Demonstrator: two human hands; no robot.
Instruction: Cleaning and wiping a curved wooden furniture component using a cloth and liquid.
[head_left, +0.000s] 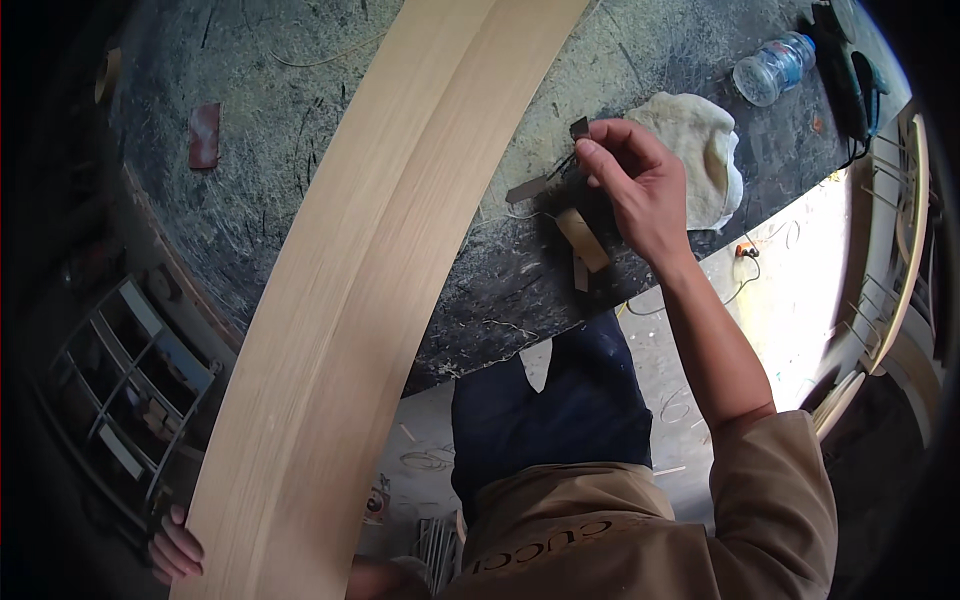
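A long, pale wooden board [330, 330] with a lengthwise seam slants across the workbench and past its near edge. My left hand [176, 548] is closed on the board's near end, fingers curled over its left edge; the board hides the rest of that hand. To the right of the board, my right hand [640, 175] pinches a small dark flat piece [579, 128] between thumb and fingers, above the bench. Below this hand lie a grey flat strip [530, 189] and a tan block-like thing [582, 240]. A crumpled white cloth [695, 150] rests just beyond the wrist.
The dark, scuffed workbench [280, 130] carries a reddish sanding pad [204, 136] at left. A clear plastic bottle [773, 70] lies at the far right, near a dark tool [850, 80] with a cord. Curved wooden strips [905, 250] stand at the right; a metal frame [130, 380] stands at left.
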